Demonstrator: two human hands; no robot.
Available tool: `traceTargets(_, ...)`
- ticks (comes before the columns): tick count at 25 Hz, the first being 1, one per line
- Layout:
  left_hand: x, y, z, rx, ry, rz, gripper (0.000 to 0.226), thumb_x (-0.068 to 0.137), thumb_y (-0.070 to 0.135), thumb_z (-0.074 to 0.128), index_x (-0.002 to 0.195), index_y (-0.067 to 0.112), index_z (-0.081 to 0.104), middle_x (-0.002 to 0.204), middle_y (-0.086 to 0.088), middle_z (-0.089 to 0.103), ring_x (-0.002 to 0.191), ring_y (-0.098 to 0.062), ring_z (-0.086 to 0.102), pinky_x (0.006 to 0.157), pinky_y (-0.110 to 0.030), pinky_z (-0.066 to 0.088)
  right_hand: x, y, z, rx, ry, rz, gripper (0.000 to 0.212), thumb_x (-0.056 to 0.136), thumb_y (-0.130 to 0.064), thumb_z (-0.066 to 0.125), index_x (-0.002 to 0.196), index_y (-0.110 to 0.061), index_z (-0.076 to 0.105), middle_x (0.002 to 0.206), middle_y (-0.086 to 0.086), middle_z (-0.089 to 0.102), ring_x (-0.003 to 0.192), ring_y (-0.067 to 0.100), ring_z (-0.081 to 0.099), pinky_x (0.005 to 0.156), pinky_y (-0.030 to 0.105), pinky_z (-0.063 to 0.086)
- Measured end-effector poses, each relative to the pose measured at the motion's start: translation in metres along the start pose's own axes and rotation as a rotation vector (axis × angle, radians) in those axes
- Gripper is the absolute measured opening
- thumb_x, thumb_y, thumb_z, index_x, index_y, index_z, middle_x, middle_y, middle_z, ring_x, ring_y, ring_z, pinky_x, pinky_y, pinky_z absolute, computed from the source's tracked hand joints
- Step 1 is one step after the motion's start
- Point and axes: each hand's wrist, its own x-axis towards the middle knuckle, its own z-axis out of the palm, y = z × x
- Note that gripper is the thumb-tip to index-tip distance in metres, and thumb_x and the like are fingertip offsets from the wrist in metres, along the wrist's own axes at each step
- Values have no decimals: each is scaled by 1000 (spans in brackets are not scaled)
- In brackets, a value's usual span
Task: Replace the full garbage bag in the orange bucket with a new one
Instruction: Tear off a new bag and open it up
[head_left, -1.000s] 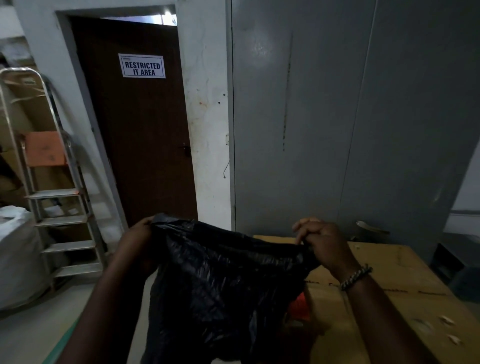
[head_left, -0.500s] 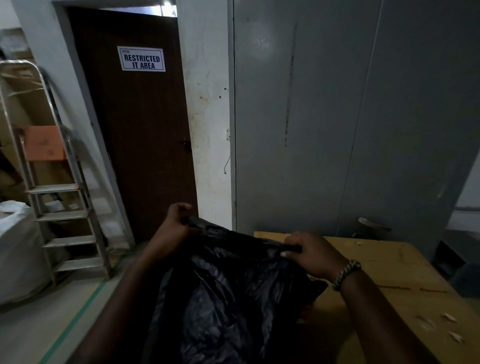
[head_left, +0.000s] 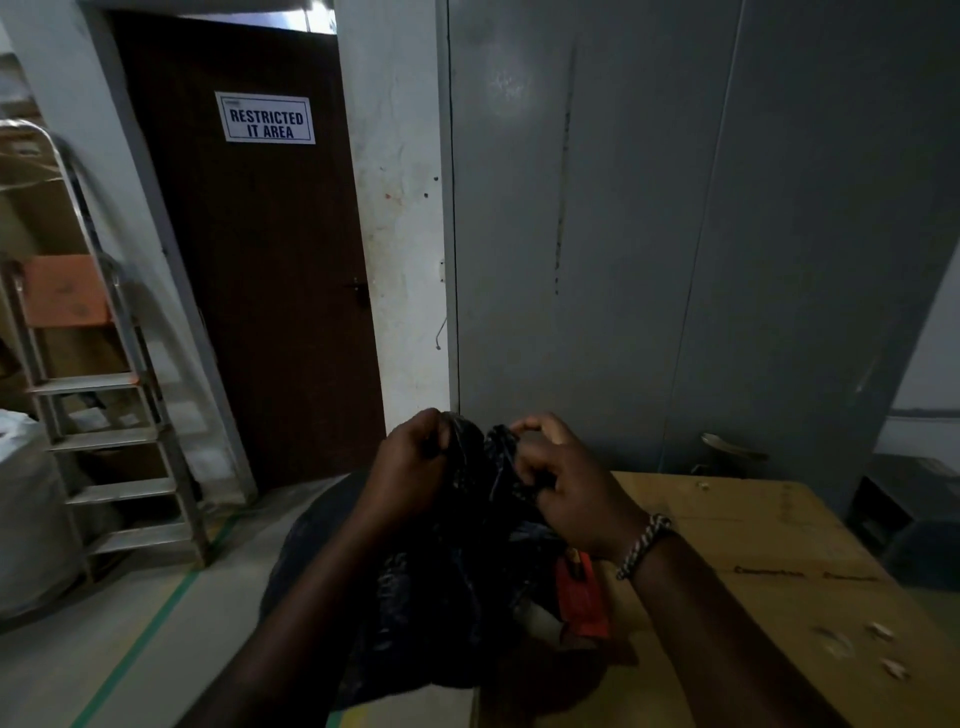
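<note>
left grip (head_left: 411, 464), right grip (head_left: 563, 486) closer on bag (head_left: 447, 597)

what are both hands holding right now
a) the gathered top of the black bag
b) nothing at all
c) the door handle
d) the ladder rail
a: the left hand and the right hand both pinch the bunched top of the black garbage bag, close together in front of the person.

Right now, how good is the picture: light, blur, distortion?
Head view: dim, the bag, left hand and right hand merge in shadow; pale glare on the grey cabinet; the ladder at left is smeared; the door frame leans from the wide lens.
</note>
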Motion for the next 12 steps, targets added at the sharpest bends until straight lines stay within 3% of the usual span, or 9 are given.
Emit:
traceTargets(2, 5, -3, -1, 93, 9, 107, 41, 76, -14, 58, 74, 25, 71, 86, 13, 66, 79, -5, 62, 69, -21, 50, -1, 4, -2, -51, -67, 38, 33, 75, 12, 50, 78, -20, 55, 122, -3, 48, 121, 11, 48, 94, 20, 45)
traceTargets(5, 15, -19, -13, 319, 103, 188, 34, 82, -1, 70, 109, 18, 77, 116, 3, 61, 101, -12, 61, 90, -28, 54, 3, 29, -15, -262, 76, 183, 36, 71, 0, 54, 86, -25, 74, 105, -2, 69, 101, 24, 65, 84, 30, 53)
traceTargets(9, 20, -52, -39, 638, 159, 122, 56, 82, 16, 73, 135, 24, 57, 122, -5, 47, 95, -30, 64, 84, -39, 57, -1, 55, -53, -360, 348, 397, 49, 77, 4, 57, 109, -24, 80, 115, 4, 76, 103, 26, 71, 92, 33, 56)
traceTargets(12, 15, -62, -48, 726, 102, -198, 86, 85, 18, 67, 152, 37, 17, 127, -18, 37, 88, -44, 60, 83, -47, 55, -6, 64, -74, -345, 409, 503, 54, 80, 5, 57, 120, -27, 75, 123, 9, 72, 104, 30, 69, 90, 39, 59)
